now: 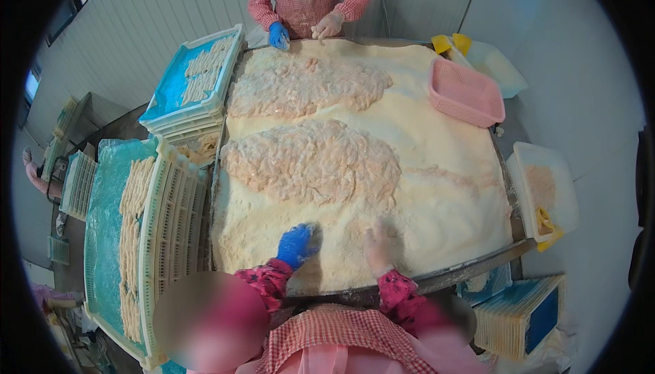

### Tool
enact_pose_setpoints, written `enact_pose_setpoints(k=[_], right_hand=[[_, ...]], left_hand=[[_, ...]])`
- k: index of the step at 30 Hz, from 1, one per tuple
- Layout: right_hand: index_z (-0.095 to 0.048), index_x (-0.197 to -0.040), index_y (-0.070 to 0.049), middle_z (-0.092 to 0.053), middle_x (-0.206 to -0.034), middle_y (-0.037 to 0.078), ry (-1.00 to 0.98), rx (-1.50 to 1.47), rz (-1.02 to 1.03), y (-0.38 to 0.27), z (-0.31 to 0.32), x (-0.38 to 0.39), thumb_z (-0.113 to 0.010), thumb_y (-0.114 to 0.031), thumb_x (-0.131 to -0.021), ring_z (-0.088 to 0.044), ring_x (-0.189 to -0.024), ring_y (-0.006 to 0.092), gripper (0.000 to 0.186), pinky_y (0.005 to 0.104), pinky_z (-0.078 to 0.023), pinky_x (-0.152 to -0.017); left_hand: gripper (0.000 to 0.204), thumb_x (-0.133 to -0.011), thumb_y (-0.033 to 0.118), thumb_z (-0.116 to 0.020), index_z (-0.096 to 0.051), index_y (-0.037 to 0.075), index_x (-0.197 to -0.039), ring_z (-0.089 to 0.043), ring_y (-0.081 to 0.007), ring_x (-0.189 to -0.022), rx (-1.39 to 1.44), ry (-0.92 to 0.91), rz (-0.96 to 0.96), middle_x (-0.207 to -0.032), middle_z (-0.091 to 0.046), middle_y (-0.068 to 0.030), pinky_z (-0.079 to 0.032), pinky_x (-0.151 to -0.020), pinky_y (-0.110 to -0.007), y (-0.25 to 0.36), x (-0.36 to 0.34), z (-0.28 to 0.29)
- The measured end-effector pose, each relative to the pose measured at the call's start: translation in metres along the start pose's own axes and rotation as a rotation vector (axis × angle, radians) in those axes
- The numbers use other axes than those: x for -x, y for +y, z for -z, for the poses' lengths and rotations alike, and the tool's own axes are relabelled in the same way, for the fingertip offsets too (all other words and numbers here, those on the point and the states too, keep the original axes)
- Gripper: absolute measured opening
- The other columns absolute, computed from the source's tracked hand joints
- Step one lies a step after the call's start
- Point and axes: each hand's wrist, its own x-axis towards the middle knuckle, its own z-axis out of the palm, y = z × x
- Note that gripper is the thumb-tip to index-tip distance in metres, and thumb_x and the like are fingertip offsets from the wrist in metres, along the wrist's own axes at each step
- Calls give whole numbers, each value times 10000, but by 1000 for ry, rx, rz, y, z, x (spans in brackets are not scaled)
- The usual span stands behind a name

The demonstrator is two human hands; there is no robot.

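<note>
My left hand point(297, 246), in a blue glove, rests low over the pale powder point(443, 217) near the table's front edge. Its fingers are slightly bent, with nothing visible in them. My right hand point(377, 248), in a pale gloved covering, is a little to the right, fingers stretched forward on the powder. Bare powder lies between the two hands. Just beyond them spreads a heap of pale pink, powder-coated meat pieces point(314, 162). A second such heap point(307, 87) lies farther back.
Stacked white trays with blue liners and coated strips stand left: a near stack point(147, 251) and a far stack point(228, 67). At right are a pink basket point(467, 91) and a white tub point(546, 190). Across the table, a co-worker's gloved hand point(329, 25) pinches a small pale piece.
</note>
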Motion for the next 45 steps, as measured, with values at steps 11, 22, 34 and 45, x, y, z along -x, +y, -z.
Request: enact_pose_setpoints(k=[11, 22, 34, 45], right_hand=[[-261, -1343, -6, -259, -1378, 237, -120, -365, 502, -79, -53, 4, -433, -315, -909, -250, -1294, 316, 560, 378, -212, -1049], [-586, -774, -70, -589, -780, 154, 168, 656, 407, -19, -18, -225, -532, -140, -759, -564, -768, 337, 90, 446, -447, -685], [-457, -882, -37, -541, -828, 183, 50, 422, 236, -4, -24, -231, -553, -88, -643, -529, -802, 396, 262, 444, -427, -700], [-532, -905, -34, -557, -819, 47, 51, -133, 140, 1, 17, -204, -574, -1, -692, -539, -771, 148, 219, 284, -442, -684]], left_hand=[[435, -879, 380, -475, -484, 51, -1164, -580, -218, -855, 1639, 485, 391, -1035, -586, -102, -471, -752, -327, 25, 5, -61], [557, -844, 485, -498, -421, 70, -1207, -520, -174, -803, 2106, 670, 168, -1037, -527, -78, -469, -703, -337, -31, 48, 227], [683, -886, 589, -244, -270, 109, -1371, -368, -276, -1211, 801, 486, 923, -1332, -398, -103, -294, -969, -444, -236, 239, 331], [588, -894, 398, -330, -270, 30, -1349, -321, -266, -1238, 822, 149, 603, -1374, -316, -136, -240, -1023, -415, -174, 295, 388]])
